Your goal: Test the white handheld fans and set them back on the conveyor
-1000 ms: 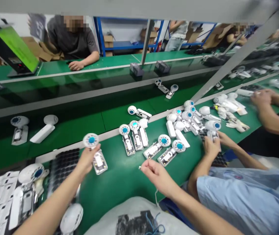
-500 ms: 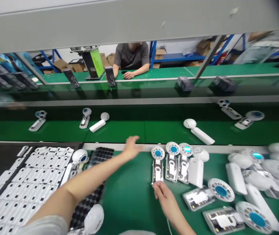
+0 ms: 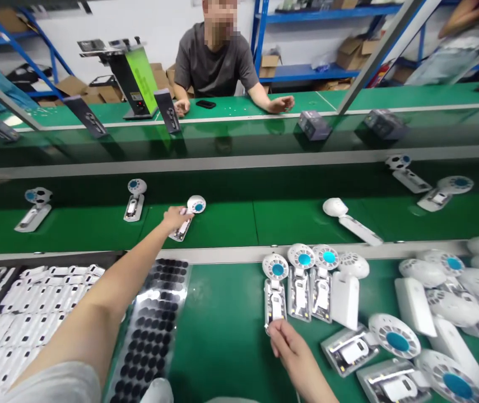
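Observation:
Reaching out over the far green surface, my left hand (image 3: 177, 218) is closed around a white handheld fan (image 3: 196, 205), whose round head has a blue centre and whose handle lies open. My right hand (image 3: 290, 348) pinches the small end of a thin white cable at the foot of another fan (image 3: 274, 296), partly hidden by the fingers. Whether the cable end is inside the handle I cannot tell. Beside that fan stand two more open-handled fans (image 3: 300, 291) and one turned back side up (image 3: 345, 296).
White handle covers (image 3: 50, 302) lie in rows on a black tray at left, next to a clear sheet of black round pads (image 3: 150, 330). More fans (image 3: 432, 302) crowd the right. Fans and boxes (image 3: 314, 125) sit beyond; a co-worker (image 3: 216, 59) sits opposite.
My left hand has moved left and forward onto the fan, which now shows its blue-centred side. The right hand remains at the foot of the same fan. The view has tilted upward.

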`<state>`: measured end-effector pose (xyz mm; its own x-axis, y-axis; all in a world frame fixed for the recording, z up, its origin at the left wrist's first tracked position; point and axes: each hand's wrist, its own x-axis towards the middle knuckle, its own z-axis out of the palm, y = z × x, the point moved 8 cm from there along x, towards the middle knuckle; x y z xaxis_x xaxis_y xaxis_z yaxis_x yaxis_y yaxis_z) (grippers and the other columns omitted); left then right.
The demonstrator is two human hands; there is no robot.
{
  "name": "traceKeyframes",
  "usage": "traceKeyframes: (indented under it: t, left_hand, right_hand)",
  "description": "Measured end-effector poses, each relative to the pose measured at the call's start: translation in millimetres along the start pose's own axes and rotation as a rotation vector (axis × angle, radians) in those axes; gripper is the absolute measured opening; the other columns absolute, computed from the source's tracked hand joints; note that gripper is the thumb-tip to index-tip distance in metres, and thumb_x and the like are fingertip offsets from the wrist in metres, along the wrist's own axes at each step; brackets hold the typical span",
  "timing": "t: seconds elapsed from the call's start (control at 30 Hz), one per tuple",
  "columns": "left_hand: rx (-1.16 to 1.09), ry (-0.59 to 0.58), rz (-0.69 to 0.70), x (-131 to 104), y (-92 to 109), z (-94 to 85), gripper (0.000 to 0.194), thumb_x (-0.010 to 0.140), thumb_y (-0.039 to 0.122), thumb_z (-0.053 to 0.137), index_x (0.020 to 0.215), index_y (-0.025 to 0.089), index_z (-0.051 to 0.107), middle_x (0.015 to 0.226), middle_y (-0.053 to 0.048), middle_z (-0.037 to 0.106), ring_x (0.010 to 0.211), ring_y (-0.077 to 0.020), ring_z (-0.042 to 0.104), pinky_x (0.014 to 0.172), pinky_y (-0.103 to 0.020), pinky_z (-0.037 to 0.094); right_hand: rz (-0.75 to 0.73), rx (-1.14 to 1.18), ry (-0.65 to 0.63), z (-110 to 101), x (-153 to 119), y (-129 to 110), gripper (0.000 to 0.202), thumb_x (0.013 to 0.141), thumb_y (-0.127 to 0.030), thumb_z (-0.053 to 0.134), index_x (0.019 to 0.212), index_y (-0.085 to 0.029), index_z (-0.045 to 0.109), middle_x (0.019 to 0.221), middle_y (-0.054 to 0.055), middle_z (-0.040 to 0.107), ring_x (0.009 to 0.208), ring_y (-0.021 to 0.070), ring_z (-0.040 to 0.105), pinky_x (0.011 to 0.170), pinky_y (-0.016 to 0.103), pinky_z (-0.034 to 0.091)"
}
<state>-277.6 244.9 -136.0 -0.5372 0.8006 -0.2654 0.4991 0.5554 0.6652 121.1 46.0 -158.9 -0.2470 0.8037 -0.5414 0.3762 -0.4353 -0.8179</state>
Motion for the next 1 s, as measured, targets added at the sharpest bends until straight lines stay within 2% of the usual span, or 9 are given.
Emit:
traceKeyframes:
  t: [0.07,0.17,0.3,0.37,0.47,0.57,0.67,0.77,1.0]
  left_hand:
    - [-0.066,-0.011,0.008,-10.6,10.7,14.5,0.037,0.056,0.024,0.076,0.088,0.014,0.060,0.104,-0.013,0.063,0.109,-0.0310,0.053,0.083,-0.033,0.041]
    - [-0.233,-0.111,0.035,-42.3,31.9,28.8,0.036,0.062,0.029,0.070,0.092,0.014,0.059,0.098,-0.011,0.065,0.096,-0.0265,0.059,0.076,-0.031,0.044]
    - [-0.506,-0.329,0.087,-121.5,60.9,42.2,0.037,0.069,0.041,0.061,0.097,0.017,0.058,0.089,-0.003,0.066,0.074,-0.0146,0.061,0.067,-0.025,0.047]
    - [-0.722,-0.427,-0.012,-167.2,67.4,50.9,0.040,0.067,0.046,0.063,0.093,0.016,0.059,0.079,-0.001,0.064,0.064,-0.0117,0.059,0.060,-0.023,0.047]
    - [-0.974,-0.581,-0.223,-231.6,73.1,69.8,0.050,0.065,0.061,0.061,0.083,0.014,0.060,0.064,-0.001,0.059,0.051,-0.0108,0.055,0.048,-0.022,0.044]
    - [-0.990,-0.674,-0.205,-277.0,82.3,80.5,0.061,0.065,0.072,0.052,0.080,0.014,0.060,0.056,-0.001,0.057,0.046,-0.0105,0.052,0.042,-0.021,0.040]
    - [-0.991,-0.727,-0.106,-305.5,91.0,83.6,0.061,0.063,0.071,0.055,0.081,0.013,0.061,0.057,-0.002,0.058,0.047,-0.0111,0.052,0.043,-0.021,0.040]
    - [-0.970,-0.751,-0.042,-322.5,97.7,82.3,0.063,0.064,0.071,0.055,0.084,0.012,0.063,0.060,-0.004,0.060,0.051,-0.0127,0.054,0.045,-0.022,0.041]
    - [-0.872,-0.753,0.110,-336.7,114.1,76.7,0.057,0.068,0.061,0.060,0.099,0.014,0.061,0.068,-0.003,0.063,0.053,-0.0111,0.053,0.048,-0.021,0.041]
  right_hand:
    - [-0.017,-0.002,0.000,-2.1,-4.9,-8.4,0.041,0.082,-0.059,0.040,0.067,-0.021,0.044,0.054,-0.005,0.041,0.050,0.0117,0.037,0.051,0.024,0.031]
    - [-0.077,-0.016,0.003,-9.8,-17.6,-28.7,0.036,0.084,-0.053,0.041,0.070,-0.020,0.047,0.056,-0.005,0.042,0.053,0.0119,0.038,0.054,0.024,0.031]
    - [-0.132,-0.051,-0.018,-20.0,-40.0,-67.5,0.026,0.086,-0.042,0.043,0.077,-0.020,0.052,0.061,-0.004,0.044,0.055,0.0115,0.039,0.054,0.024,0.032]
    - [-0.179,-0.050,-0.004,-24.2,-50.0,-90.5,0.023,0.087,-0.037,0.044,0.074,-0.019,0.051,0.061,-0.004,0.045,0.056,0.0113,0.041,0.055,0.024,0.034]
    - [-0.296,-0.048,0.041,-27.5,-62.7,-120.9,0.018,0.087,-0.031,0.044,0.076,-0.019,0.052,0.064,-0.003,0.050,0.061,0.0116,0.046,0.060,0.024,0.037]
    - [-0.382,-0.070,0.063,-25.0,-73.3,-135.2,0.015,0.087,-0.029,0.045,0.079,-0.020,0.053,0.065,-0.002,0.052,0.061,0.0110,0.046,0.060,0.024,0.038]
    - [-0.394,-0.104,0.065,-21.4,-81.2,-134.3,0.014,0.086,-0.028,0.046,0.078,-0.019,0.053,0.063,-0.003,0.052,0.057,0.0095,0.045,0.057,0.023,0.037]
    - [-0.386,-0.123,0.071,-20.9,-88.5,-128.5,0.015,0.086,-0.027,0.046,0.075,-0.019,0.051,0.062,-0.003,0.051,0.055,0.0086,0.043,0.055,0.023,0.035]
    - [-0.357,-0.089,0.014,-18.6,-95.1,-113.3,0.015,0.085,-0.027,0.046,0.073,-0.019,0.050,0.060,-0.004,0.050,0.054,0.0089,0.043,0.055,0.023,0.035]
